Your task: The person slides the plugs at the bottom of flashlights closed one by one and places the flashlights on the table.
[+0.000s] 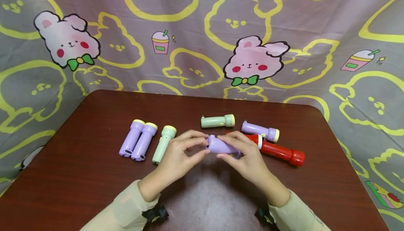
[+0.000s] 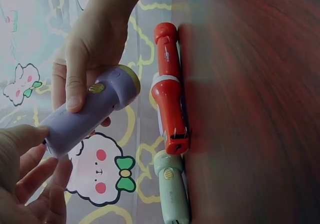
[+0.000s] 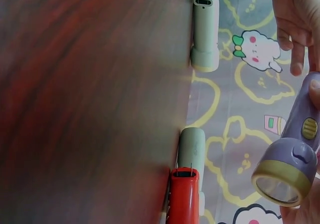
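A purple flashlight (image 1: 221, 146) with a yellow lens rim and yellow switch is held up over the table between both hands. My right hand (image 1: 249, 157) grips its body, thumb on one side and fingers on the other; the lens end is partly covered by it in the head view. At the tail end, my left hand (image 1: 176, 154) pinches with thumb and index finger, its other fingers spread. In the left wrist view the flashlight's switch (image 2: 97, 87) faces up; the right wrist view shows its clear lens (image 3: 277, 189).
On the brown table (image 1: 104, 119), two purple flashlights (image 1: 132, 138) and a green flashlight (image 1: 164, 143) lie at left. Another green flashlight (image 1: 217, 121), a purple one (image 1: 257, 129) and red flashlights (image 1: 277, 151) lie behind and right of the hands. A patterned cloth (image 1: 189, 31) hangs behind.
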Tool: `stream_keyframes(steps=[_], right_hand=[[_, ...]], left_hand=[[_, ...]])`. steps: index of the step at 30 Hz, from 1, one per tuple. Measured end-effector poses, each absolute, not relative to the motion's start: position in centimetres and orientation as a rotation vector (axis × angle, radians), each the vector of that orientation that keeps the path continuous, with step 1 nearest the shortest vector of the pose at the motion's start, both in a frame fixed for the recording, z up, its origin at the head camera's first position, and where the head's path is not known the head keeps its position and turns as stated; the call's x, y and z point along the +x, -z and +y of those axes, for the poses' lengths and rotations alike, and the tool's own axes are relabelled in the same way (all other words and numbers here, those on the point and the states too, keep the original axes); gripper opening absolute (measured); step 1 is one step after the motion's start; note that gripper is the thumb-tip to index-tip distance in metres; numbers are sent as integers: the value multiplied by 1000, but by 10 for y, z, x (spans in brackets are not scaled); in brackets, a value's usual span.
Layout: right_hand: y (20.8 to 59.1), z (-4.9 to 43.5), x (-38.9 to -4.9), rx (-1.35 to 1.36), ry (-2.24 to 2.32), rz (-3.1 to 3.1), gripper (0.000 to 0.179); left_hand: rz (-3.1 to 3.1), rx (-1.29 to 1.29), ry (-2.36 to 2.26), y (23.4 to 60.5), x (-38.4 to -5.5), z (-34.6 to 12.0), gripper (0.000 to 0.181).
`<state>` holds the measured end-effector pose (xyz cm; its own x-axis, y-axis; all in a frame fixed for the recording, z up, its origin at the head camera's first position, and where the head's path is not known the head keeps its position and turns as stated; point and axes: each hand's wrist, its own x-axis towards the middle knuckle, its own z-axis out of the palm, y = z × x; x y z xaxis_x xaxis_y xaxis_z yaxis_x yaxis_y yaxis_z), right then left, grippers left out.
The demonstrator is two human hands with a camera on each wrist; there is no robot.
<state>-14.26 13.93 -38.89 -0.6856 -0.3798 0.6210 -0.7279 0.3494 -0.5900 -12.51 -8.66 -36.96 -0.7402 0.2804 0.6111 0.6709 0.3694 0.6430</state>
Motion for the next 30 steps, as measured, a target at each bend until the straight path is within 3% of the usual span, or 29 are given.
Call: stream_keyframes(steps=[17,30], right_hand=[[384,141,-144,1083,-1125,-2352,49],[382,136,-143,1108,-1081,-2373,53]], left_hand=[[-2531,-840,1037,357,-123,-98,22],[-2591,-794,1056,352,-123,-94,44]])
